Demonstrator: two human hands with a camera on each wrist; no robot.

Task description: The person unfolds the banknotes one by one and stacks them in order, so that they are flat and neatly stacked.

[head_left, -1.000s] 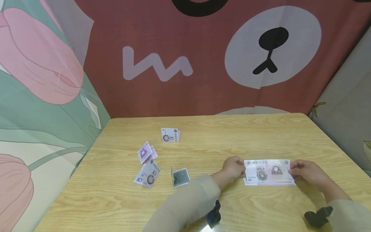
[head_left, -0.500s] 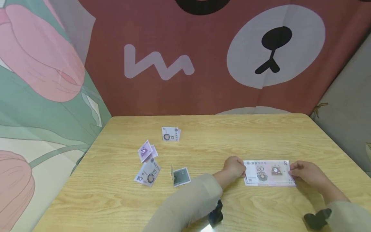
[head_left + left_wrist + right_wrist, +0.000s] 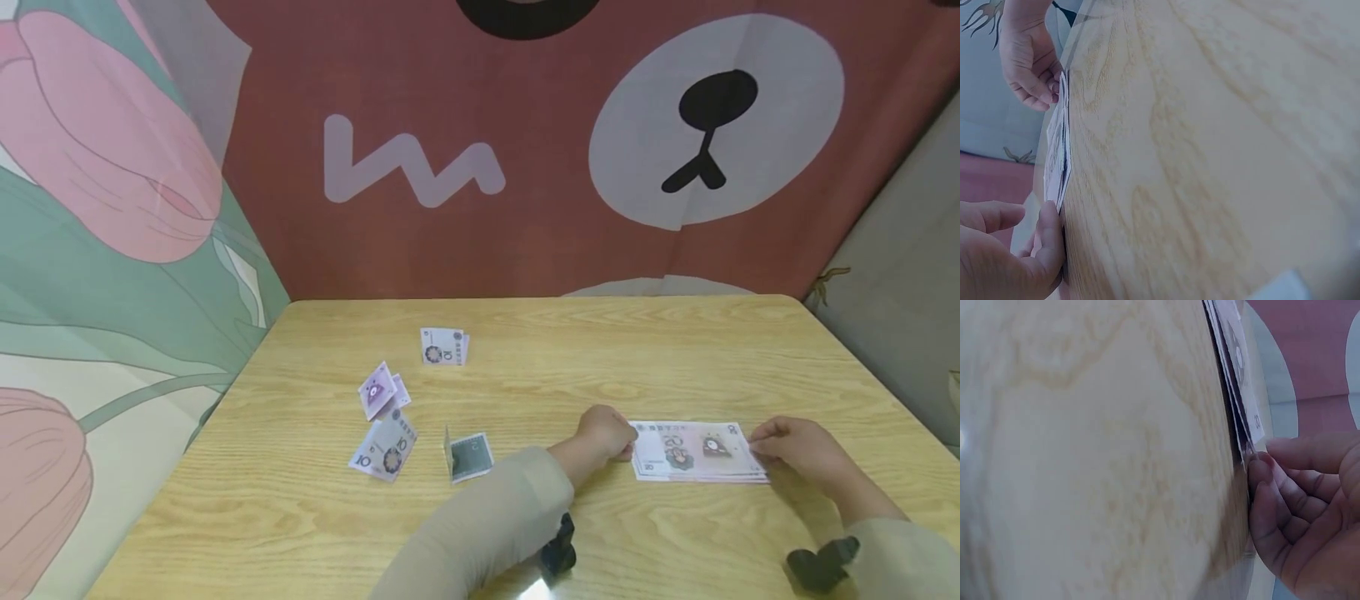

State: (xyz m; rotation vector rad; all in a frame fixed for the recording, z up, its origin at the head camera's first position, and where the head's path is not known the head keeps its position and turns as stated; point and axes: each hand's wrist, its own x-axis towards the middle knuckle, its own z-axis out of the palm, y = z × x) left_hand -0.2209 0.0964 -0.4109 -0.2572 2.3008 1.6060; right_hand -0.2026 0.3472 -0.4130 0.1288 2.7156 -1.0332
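A small stack of pale pink 20 banknotes (image 3: 697, 452) lies near the right side of the wooden table, its layers slightly offset. My left hand (image 3: 604, 433) pinches the stack's left end; in the left wrist view its thumb (image 3: 1051, 234) lies along the notes' edge. At the opposite end, my right hand (image 3: 801, 450) holds the short edge. Seen from the right wrist, the fingers (image 3: 1263, 506) are curled at the notes' corner, and thin gaps show between the layers. The undersides of the notes are hidden.
Left of my arms lie folded notes: a 10 note (image 3: 444, 346) at the back, a purple note (image 3: 377, 390), another 10 note (image 3: 385, 447) and a dark green note (image 3: 471, 457). The table (image 3: 540, 375) ends at a bear-printed cloth (image 3: 450, 250).
The top banknote's far edge has come slightly nearer to me, and the stack looks lower. Both hands stay at its ends. The head view has shifted a little.
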